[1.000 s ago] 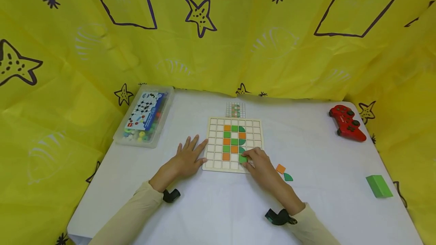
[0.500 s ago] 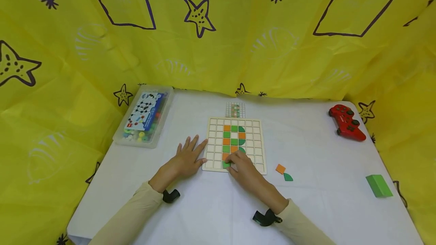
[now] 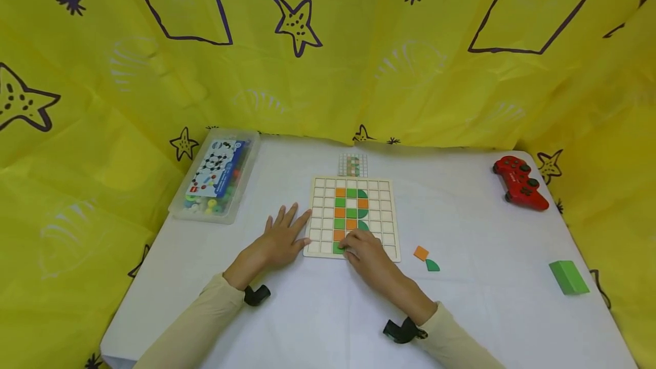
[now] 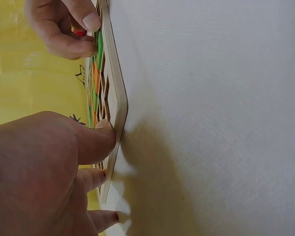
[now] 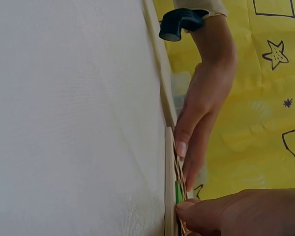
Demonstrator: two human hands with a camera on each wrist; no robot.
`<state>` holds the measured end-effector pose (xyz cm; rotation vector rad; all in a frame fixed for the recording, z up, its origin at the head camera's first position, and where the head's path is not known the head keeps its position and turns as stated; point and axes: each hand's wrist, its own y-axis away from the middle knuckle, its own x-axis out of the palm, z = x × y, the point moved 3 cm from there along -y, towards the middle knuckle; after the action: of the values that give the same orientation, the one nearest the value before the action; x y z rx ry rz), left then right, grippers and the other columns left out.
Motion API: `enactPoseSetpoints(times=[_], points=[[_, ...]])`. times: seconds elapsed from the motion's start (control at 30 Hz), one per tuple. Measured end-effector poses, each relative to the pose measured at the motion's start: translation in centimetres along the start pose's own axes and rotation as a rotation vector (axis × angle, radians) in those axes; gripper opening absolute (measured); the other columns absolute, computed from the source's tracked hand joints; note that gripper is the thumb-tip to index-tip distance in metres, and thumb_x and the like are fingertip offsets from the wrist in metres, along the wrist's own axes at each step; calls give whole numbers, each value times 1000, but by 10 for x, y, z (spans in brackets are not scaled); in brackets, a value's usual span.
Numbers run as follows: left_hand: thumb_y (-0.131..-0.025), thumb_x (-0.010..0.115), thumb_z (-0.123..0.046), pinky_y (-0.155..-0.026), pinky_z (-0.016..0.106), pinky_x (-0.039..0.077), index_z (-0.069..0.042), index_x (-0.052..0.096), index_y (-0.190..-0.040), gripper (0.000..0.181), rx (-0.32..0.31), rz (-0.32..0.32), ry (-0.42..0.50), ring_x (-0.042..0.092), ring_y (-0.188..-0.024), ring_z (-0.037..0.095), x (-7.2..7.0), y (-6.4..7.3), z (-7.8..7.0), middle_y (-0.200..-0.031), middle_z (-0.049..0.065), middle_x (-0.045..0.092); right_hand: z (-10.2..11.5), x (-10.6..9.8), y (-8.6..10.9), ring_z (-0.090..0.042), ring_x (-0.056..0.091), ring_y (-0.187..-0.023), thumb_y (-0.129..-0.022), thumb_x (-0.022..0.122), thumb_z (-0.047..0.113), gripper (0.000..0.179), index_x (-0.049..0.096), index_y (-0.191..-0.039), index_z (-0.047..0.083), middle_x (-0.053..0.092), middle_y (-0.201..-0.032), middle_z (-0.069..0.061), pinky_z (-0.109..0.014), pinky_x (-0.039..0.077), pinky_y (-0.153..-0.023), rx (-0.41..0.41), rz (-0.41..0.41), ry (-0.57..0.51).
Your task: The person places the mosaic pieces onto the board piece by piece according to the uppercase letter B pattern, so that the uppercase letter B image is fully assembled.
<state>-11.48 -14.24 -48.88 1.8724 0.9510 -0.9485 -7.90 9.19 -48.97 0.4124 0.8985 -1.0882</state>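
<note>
A wooden grid board (image 3: 380, 216) lies on the table, with orange and green tiles set in its cells. My left hand (image 3: 280, 242) lies with fingers spread at the board's left edge; the thumb touches the rim in the left wrist view. My right hand (image 3: 368, 255) is over the board's lower part, thumb and fingers curled at a green square tile (image 3: 338, 247) in the bottom row. In the right wrist view, the thumb is right at that green tile (image 5: 178, 192). This hand hides some of the lower cells.
Behind the board lies a small printed pattern card (image 3: 353, 165). To the right are a loose orange square tile (image 3: 421, 253) and a green quarter-circle tile (image 3: 433, 265). Farther out are a red game controller (image 3: 521, 183), a green block (image 3: 569, 277) and, at left, a plastic box (image 3: 215, 175).
My right hand has moved left and nearer the front edge of the board, from the right tile column to the bottom-row green tile, which was not there before. The left hand stays put.
</note>
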Motion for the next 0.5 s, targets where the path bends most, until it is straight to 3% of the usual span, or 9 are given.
enactPoseSetpoints(times=[0.2, 0.3, 0.5], points=[[-112, 50, -41, -124, 74, 8, -18, 22, -170, 69, -2, 3, 2, 1, -161, 51, 1, 0, 0, -176, 23, 8, -22, -21, 17, -25, 59, -117, -95, 78, 7, 21, 76, -116, 10, 65, -116, -1, -46, 50, -101, 192, 12, -84], [-112, 49, -41, -124, 74, 7, -18, 21, -171, 69, -1, 4, -1, 1, -161, 51, 1, 0, 0, -176, 23, 7, -42, -39, 32, -31, 59, -123, -97, 77, 9, 25, 72, -121, 8, 63, -123, -8, -50, 51, -104, 273, -30, -94], [-112, 49, -41, -124, 74, 7, -17, 20, -171, 70, 3, 14, 0, 0, -160, 51, 2, -1, 2, -176, 23, 6, -75, -70, 65, -36, 57, -118, -100, 73, 12, 35, 64, -132, 1, 56, -130, -21, -50, 48, -96, 421, -128, -88]])
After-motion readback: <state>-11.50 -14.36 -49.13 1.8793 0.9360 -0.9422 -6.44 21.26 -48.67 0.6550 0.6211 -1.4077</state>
